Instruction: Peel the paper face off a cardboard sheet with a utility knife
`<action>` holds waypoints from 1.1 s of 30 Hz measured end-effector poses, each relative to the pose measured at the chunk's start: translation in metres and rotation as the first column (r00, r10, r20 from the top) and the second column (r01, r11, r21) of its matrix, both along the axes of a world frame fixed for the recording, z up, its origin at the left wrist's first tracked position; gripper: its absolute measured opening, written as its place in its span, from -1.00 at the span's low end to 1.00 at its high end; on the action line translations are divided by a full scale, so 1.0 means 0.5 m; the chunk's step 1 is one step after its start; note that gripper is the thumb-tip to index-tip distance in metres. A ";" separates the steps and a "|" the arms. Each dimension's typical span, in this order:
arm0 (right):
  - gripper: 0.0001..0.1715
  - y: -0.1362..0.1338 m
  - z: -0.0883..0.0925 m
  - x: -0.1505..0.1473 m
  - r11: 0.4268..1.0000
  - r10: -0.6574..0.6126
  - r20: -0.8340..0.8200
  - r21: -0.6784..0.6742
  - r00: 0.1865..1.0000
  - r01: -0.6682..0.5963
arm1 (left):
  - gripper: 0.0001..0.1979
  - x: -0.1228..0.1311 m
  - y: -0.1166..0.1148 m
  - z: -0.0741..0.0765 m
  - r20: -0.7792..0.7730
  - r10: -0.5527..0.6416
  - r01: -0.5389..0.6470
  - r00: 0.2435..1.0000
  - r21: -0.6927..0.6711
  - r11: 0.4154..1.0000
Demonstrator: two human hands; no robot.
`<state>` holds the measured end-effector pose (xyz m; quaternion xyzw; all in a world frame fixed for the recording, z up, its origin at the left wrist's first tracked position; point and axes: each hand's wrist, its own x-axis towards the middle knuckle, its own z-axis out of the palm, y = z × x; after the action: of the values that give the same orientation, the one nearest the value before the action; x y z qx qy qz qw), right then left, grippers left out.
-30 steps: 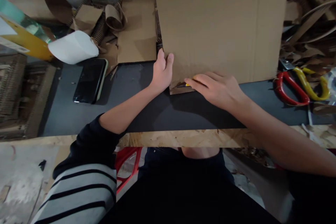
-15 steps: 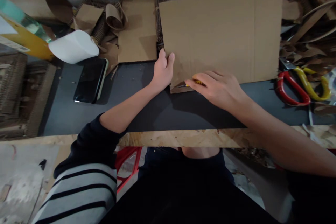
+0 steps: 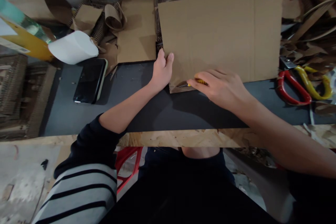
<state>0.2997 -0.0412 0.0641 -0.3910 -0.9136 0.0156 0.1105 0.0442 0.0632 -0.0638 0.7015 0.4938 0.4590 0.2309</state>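
Right hand (image 3: 220, 85) gripping yellow cutter (image 3: 201, 81), tip near lower-left corner of cardboard sheet (image 3: 223, 35) | left hand (image 3: 161, 71) clamped on sheet's left edge | sheet upper center-right of frame | scissors (image 3: 280, 87) far right

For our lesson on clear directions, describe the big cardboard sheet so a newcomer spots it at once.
On the dark benchtop, find the left hand gripping the left edge of the cardboard sheet. The right hand holds a yellow tool by the sheet's near edge. It's far wider than the cardboard panel beside it.
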 end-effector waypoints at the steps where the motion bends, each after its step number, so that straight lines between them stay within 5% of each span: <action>1: -0.50 0.000 0.000 0.001 1.000 0.000 -0.004 0.007 1.000 0.000 | -0.30 0.001 -0.001 0.001 0.007 0.004 -0.004 1.000 0.004 1.000; 15: -0.51 0.003 -0.004 0.030 0.979 0.093 0.056 0.176 0.994 -0.101 | -0.32 0.008 -0.006 0.011 0.294 -0.030 0.058 0.955 -0.087 0.995; 24: -0.43 0.033 -0.007 0.085 0.982 0.079 0.062 0.166 0.995 -0.088 | -0.33 0.003 -0.004 0.004 0.351 0.004 0.044 0.936 -0.127 0.991; 33: -0.49 0.026 -0.040 0.039 0.996 0.053 -0.077 0.082 0.996 -0.046 | -0.41 0.005 -0.009 0.009 0.375 0.028 0.030 0.926 -0.148 0.989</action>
<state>0.3193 -0.0282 0.0441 -0.3625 -0.9178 -0.0028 0.1618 0.0466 0.0589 -0.0591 0.5812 0.4733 0.5461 0.3741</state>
